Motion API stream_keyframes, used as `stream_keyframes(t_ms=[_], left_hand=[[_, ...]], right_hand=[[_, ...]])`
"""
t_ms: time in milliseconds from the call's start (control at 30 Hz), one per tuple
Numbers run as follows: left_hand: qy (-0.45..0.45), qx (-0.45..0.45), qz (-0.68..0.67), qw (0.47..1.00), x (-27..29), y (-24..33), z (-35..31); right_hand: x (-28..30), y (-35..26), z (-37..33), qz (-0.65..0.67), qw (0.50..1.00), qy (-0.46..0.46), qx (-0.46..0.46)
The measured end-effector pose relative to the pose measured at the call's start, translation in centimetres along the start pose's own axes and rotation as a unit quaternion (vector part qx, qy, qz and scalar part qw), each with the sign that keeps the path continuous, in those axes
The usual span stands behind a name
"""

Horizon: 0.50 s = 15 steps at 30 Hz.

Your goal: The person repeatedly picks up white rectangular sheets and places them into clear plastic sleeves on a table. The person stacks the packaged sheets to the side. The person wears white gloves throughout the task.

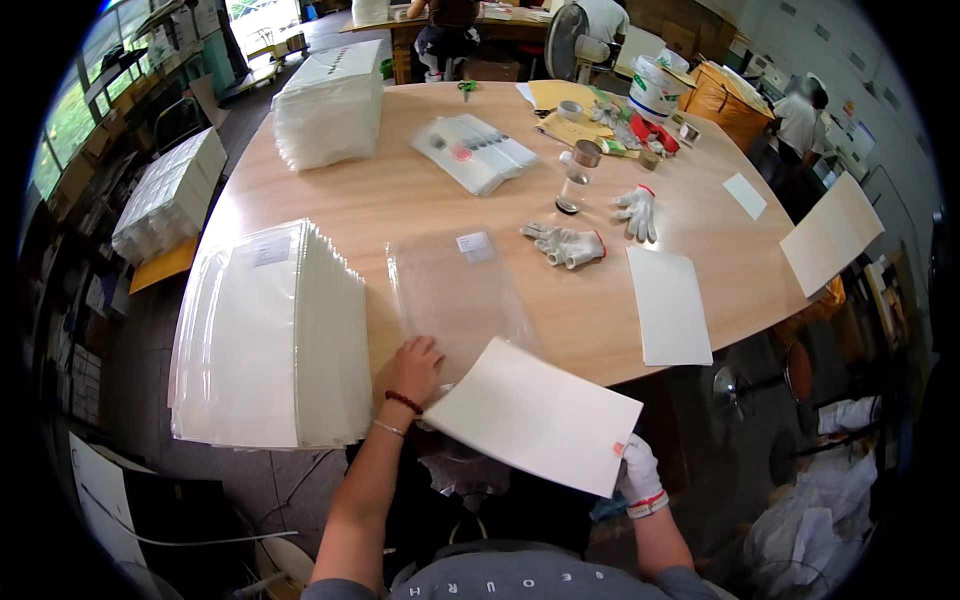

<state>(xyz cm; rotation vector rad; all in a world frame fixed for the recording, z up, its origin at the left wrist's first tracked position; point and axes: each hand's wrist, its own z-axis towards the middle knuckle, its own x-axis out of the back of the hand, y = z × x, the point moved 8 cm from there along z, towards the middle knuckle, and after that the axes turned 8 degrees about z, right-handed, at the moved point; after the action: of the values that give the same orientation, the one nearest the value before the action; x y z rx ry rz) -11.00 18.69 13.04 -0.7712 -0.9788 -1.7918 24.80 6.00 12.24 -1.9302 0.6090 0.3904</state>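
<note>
A clear plastic sleeve (455, 290) with a small white label lies flat on the table in front of me. My left hand (418, 366), bare and with a beaded bracelet at the wrist, rests on the near left part of this sleeve, fingers apart. In a white knit glove, my right hand (641, 474) grips the right edge of a white sheet (540, 415). That sheet is tilted over the table's near edge. Its far left corner overlaps the sleeve's near end; whether it is inside the sleeve I cannot tell.
A tall stack of filled clear sleeves (240, 340) stands at left, another stack (330, 105) behind it. White sheets (670, 305) lie at right. Two loose gloves (565, 246), a clear jar (573, 190), tape rolls and a white bucket (655, 88) occupy the far side. Other people work beyond.
</note>
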Motion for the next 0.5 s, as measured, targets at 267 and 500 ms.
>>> stream_keyframes(t_ms=[267, 500], left_hand=[[-0.192, 0.404, -0.423, 0.788, -3.6, -3.1, -4.5], [0.158, 0.300, -0.590, 0.733, -3.2, 6.5, -5.3]], right_hand=[[-1.6, 2.8, -1.1, 0.040, 0.998, 0.052, 0.016], [-3.1, 3.6, -3.4, 0.053, 0.995, 0.074, -0.041]])
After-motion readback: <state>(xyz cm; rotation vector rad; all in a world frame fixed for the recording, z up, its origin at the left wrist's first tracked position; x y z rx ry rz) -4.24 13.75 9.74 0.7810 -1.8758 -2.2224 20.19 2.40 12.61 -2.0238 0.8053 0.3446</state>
